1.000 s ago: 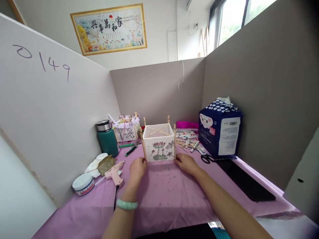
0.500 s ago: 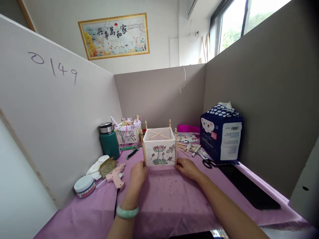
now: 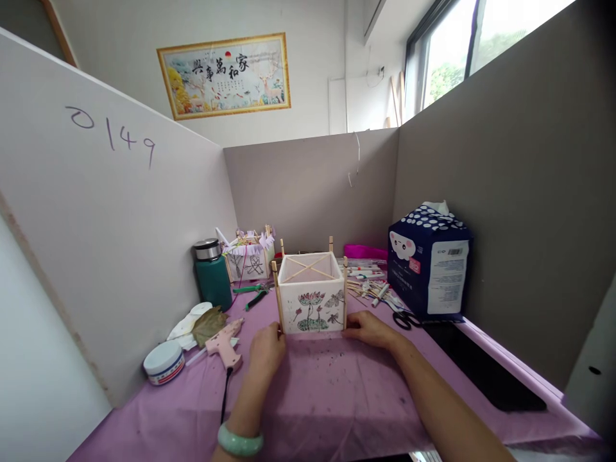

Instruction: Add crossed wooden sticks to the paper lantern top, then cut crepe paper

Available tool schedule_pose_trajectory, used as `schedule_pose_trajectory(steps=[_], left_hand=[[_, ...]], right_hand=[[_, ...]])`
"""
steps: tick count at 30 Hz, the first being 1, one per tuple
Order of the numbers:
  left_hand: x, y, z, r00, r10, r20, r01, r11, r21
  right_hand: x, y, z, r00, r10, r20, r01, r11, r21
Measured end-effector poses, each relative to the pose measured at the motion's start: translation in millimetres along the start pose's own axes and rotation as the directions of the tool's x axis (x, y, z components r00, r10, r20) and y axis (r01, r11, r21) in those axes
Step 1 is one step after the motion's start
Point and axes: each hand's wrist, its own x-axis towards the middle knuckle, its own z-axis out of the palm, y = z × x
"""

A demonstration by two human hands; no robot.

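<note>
A white square paper lantern (image 3: pixel 312 308) with wooden sticks at its corners stands upright on the purple cloth. Its front panel carries a drawn lotus and dragonflies, and two thin sticks cross over its open top. My left hand (image 3: pixel 267 350) is closed at the lower left corner, fingers around the foot of the corner stick. At the lower right corner, my right hand (image 3: pixel 368 328) pinches the base, its fingertips partly hidden behind the lantern. A green bangle (image 3: pixel 240 441) circles my left wrist.
A pink glue gun (image 3: pixel 225 345), a white round tub (image 3: pixel 164 362), a dried leaf (image 3: pixel 209 325) and a green bottle (image 3: pixel 212 276) lie left. Behind are pliers (image 3: pixel 255 295) and another lantern (image 3: pixel 248 260). Right are scissors (image 3: pixel 407 319), a tissue pack (image 3: pixel 428 263) and a black tablet-like slab (image 3: pixel 486 366).
The lantern has come slightly nearer to me, with both hands staying at its lower corners. The whole view has shifted a little down and right.
</note>
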Motion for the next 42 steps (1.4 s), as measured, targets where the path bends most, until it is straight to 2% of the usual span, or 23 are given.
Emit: schedule_pose_trajectory(steps=[4, 13, 17, 25, 29, 32, 34, 37, 39, 42], left_hand=[[-3.8, -2.8, 2.5, 1.000, -0.004, 0.002, 0.004, 0.999, -0.055], [-8.4, -8.0, 13.7, 0.998, 0.008, -0.070, -0.016, 0.992, -0.126], [-8.8, -10.0, 15.5, 0.998, 0.022, -0.058, -0.031, 0.988, -0.151], [-6.0, -9.5, 17.4, 0.998, 0.029, -0.058, -0.025, 0.997, 0.073], [-5.1, -10.0, 18.4, 0.997, 0.046, -0.065, -0.039, 0.994, 0.103], [-5.4, -11.0, 19.4, 0.995, 0.068, -0.071, -0.061, 0.993, 0.097], [-5.8, -11.7, 19.9, 0.995, 0.076, -0.070, -0.069, 0.992, 0.103], [-6.3, -12.5, 20.7, 0.994, 0.081, -0.068, -0.074, 0.992, 0.102], [-6.3, -13.0, 21.3, 0.994, 0.084, -0.069, -0.077, 0.992, 0.098], [-6.0, -13.7, 22.5, 0.993, 0.091, -0.074, -0.083, 0.991, 0.103]], right_hand=[[1.2, 5.2, 0.1, 0.998, -0.009, 0.061, 0.005, 0.998, 0.064], [1.9, 7.1, 1.7, 0.997, -0.013, 0.079, 0.005, 0.994, 0.105], [0.4, 5.2, -0.9, 0.996, -0.013, 0.093, 0.003, 0.994, 0.113], [0.0, -1.5, -4.1, 0.997, 0.021, 0.079, -0.026, 0.997, 0.074], [-3.5, -4.1, -9.1, 0.995, 0.065, 0.080, -0.069, 0.997, 0.039], [-5.2, 1.0, -18.4, 0.985, 0.172, -0.032, -0.173, 0.984, -0.035], [-2.9, 7.7, -26.1, 0.937, 0.284, -0.205, -0.310, 0.945, -0.106], [6.9, 18.9, -35.8, 0.790, 0.425, -0.441, -0.539, 0.825, -0.171], [15.2, 24.8, -38.7, 0.714, 0.470, -0.519, -0.632, 0.752, -0.189], [23.7, 29.9, -38.4, 0.666, 0.492, -0.561, -0.691, 0.689, -0.217]])
